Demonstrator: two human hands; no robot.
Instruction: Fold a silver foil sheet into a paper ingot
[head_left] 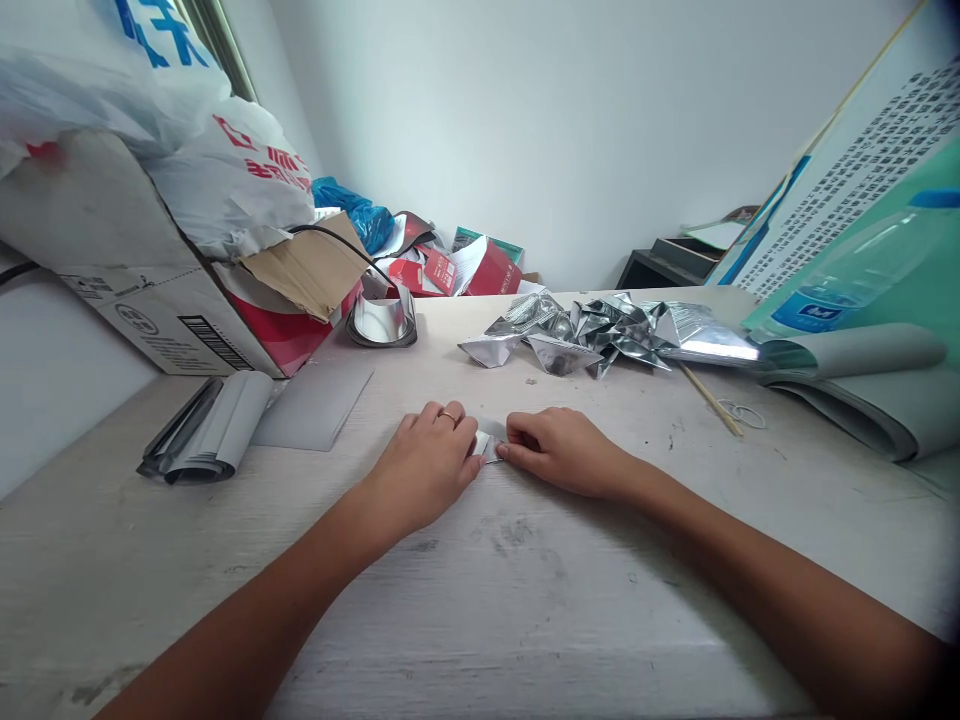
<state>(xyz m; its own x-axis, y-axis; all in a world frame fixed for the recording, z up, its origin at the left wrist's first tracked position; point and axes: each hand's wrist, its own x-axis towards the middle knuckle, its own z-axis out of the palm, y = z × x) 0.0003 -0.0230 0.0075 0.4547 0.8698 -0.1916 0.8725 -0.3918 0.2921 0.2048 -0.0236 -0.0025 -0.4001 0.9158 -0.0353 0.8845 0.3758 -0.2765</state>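
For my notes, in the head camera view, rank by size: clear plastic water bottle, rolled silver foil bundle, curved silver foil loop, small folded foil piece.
Largest: clear plastic water bottle.
Middle, unsure: rolled silver foil bundle and curved silver foil loop; the bundle looks bigger, but nearness could explain it.
Smallest: small folded foil piece.

Foil (483, 445) between left hand (421, 465), right hand (559, 452)

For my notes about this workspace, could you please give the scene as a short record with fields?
Held item: small piece of silver foil, folded
Left hand: wears a ring, fingertips pinch the foil
Right hand: fingertips pinch the foil from the opposite side
Surface: pale wooden table
Behind hands: pile of folded silver foil shapes
Left side: rolled foil sheets, cardboard box
Right side: plastic bottle
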